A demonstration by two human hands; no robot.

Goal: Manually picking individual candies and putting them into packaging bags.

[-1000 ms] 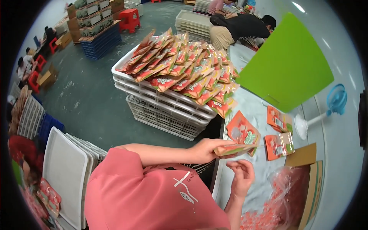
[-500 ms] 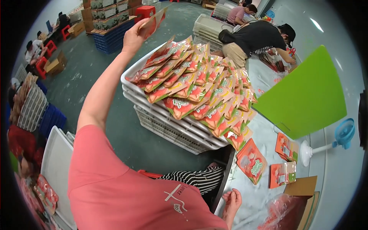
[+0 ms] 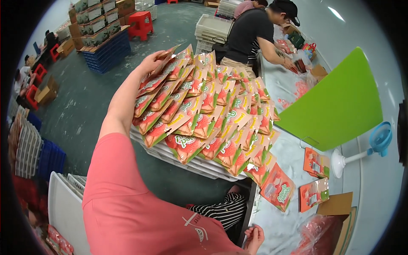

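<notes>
**Stocking Record: Strawberry Pouches on White Crates**

Listing runs from near to far, with clock directions read from the picture's centre.

1. Right hand point(image 3: 254, 238), at 6 o'clock: loosely curled, nothing gripped, resting at the edge of the worktable point(image 3: 293, 157).
2. Loose pouches point(image 3: 278, 187) and orange carded packs point(image 3: 316, 163), at 4 o'clock: laid flat on the worktable, near a cardboard box point(image 3: 338, 204).
3. White crates point(image 3: 170, 155), at centre: stacked, covered by overlapping rows of strawberry pouches point(image 3: 212, 114).
4. Left hand point(image 3: 152, 63), at 11 o'clock: arm stretched out over the far corner of the crates. A single pouch point(image 3: 168, 57) is pinched by its top edge between thumb and fingers point(image 3: 159, 56), its body hanging just above the topmost row.
5. Handling note: the pouch is judged light, thin and flexible, with a glossy film likely to slip; fanned neighbours would probably slide if nudged. The flat sealed top margin is judged the best hold.
6. Green board point(image 3: 340, 102), at 3 o'clock, leaned upright; small blue fan point(image 3: 378, 138) beside it.
7. Another person point(image 3: 255, 29), at 1 o'clock, bent over the worktable's far end.
</notes>
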